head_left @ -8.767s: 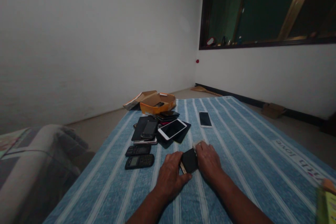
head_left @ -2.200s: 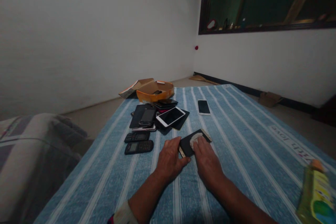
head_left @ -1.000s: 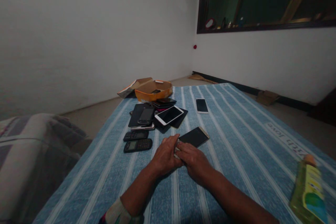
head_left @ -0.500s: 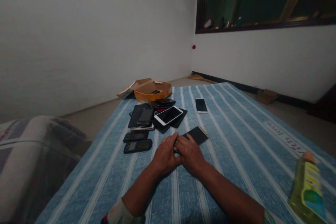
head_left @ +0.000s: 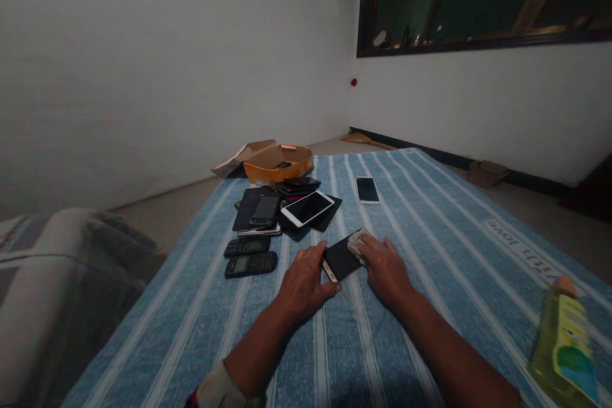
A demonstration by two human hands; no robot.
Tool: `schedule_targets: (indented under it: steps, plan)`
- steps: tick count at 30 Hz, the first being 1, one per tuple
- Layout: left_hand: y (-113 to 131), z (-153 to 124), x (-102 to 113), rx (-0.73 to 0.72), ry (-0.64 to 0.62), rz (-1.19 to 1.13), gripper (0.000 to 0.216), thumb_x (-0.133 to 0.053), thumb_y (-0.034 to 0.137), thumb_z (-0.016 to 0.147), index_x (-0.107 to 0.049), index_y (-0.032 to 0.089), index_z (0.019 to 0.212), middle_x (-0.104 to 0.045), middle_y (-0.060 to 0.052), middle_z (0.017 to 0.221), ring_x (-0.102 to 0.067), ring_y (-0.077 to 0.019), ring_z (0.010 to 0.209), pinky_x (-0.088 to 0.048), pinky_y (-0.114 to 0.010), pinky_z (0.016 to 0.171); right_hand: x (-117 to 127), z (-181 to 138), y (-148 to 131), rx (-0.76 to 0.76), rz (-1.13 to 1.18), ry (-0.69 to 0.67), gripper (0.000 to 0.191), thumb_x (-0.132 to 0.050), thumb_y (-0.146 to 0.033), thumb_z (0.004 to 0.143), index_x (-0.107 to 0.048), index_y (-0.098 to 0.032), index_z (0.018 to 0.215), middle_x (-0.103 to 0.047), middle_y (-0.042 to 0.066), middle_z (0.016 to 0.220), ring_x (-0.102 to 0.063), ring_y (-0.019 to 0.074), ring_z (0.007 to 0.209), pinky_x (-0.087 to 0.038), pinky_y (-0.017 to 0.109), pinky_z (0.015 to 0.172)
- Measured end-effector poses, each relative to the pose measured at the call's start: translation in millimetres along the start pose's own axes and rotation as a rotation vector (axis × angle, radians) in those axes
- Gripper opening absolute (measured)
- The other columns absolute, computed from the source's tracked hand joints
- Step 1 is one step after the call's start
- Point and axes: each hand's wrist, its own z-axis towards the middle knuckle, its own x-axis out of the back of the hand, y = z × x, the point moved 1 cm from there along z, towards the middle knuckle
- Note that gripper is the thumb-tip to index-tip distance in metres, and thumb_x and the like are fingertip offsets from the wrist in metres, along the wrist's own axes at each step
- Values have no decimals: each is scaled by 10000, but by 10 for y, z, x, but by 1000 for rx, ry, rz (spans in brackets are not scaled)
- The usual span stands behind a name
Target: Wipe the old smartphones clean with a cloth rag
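Note:
A dark-screened smartphone [head_left: 340, 259] with a gold edge lies slanted on the striped cloth. My left hand [head_left: 302, 284] grips its near-left end, fingers along one side and thumb by the bottom corner. In my right hand [head_left: 386, 271] is a crumpled whitish cloth or tissue [head_left: 356, 244], pressed on the phone's far-right end. Two black keypad phones [head_left: 251, 264] lie to the left of my left hand. Beyond the hands, a white smartphone [head_left: 307, 208] rests on a pile of dark phones [head_left: 264, 209]. Another white-framed smartphone [head_left: 367, 190] lies apart, further back.
An open orange cardboard box [head_left: 278, 172] stands at the far end of the blue striped cloth [head_left: 201, 306]. A bottle of yellow-green liquid [head_left: 564, 344] is at the near right. Grey draped fabric [head_left: 71, 293] fills the left side; white walls rise behind.
My right hand has slid away from my left, to the right along the phone, and the whitish cloth now shows under its fingers. My left hand stays at the phone's near end.

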Motion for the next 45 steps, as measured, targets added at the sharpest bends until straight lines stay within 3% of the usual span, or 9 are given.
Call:
schedule_targets:
  steps: [3,6,12,16,23,29,35,39,45]
  plan:
    - [12,-4,3,5,-6,1,808,-775,269,703,-430,86,1411,-607,-171,1288,-529,-338,1167,-455,-479,995,36,9,200,-93,-63,40,523,-384,64,828,-633,-216,1195,-594,109,1367,-525,242,1275,-312,499,1085]
    - [4,-4,-9,-1,17,1,802,-779,273,699,-438,118,1407,-610,-158,1282,-531,-332,1166,-456,-477,994,-4,0,211,-75,-86,34,503,-394,58,825,-645,-182,1188,-612,134,1333,-560,256,1226,-399,448,1023]
    - [-25,2,-42,-16,28,-4,782,-766,266,701,-440,128,1399,-608,-144,1289,-540,-332,1161,-461,-475,988,-196,-121,-231,141,22,28,490,-408,45,824,-637,-170,1200,-610,141,1337,-507,257,1304,-379,484,1078]
    - [-44,0,-50,-14,30,-9,777,-748,270,720,-429,99,1407,-596,-162,1315,-532,-336,1176,-447,-478,1008,-203,-166,-376,172,78,-31,517,-414,56,806,-627,-184,1211,-611,126,1346,-496,254,1322,-341,523,1100]
    - [22,-5,13,29,-26,-4,815,-772,283,708,-428,67,1414,-589,-175,1330,-514,-337,1203,-429,-462,1031,-113,-95,-104,82,44,11,533,-396,71,790,-651,-182,1185,-626,124,1328,-504,239,1318,-338,494,1101]
    - [41,-2,26,25,-28,18,804,-772,283,713,-433,84,1413,-594,-162,1316,-523,-326,1183,-437,-439,1013,-124,-30,192,-40,-24,79,520,-398,58,803,-672,-176,1178,-602,136,1362,-537,257,1289,-415,466,1055]
    - [45,-4,-6,42,16,4,792,-771,357,722,-453,116,1406,-597,-161,1327,-526,-333,1196,-440,-453,1009,-183,-12,318,-88,2,218,507,-392,48,793,-679,-142,1165,-633,151,1306,-575,253,1245,-471,414,1042]
    - [72,2,-41,83,98,-33,773,-793,303,674,-493,157,1372,-654,-119,1193,-582,-316,1102,-484,-447,944,-193,-27,203,41,28,286,520,-384,54,784,-663,-160,1167,-648,140,1266,-565,236,1252,-476,422,1045]
    - [69,-15,-111,44,233,-97,854,-769,212,639,-413,168,1413,-646,-89,1105,-598,-292,1042,-519,-452,906,-252,-2,-213,352,104,189,436,-459,2,826,-633,-156,1194,-623,167,1284,-531,255,1281,-456,439,1057]
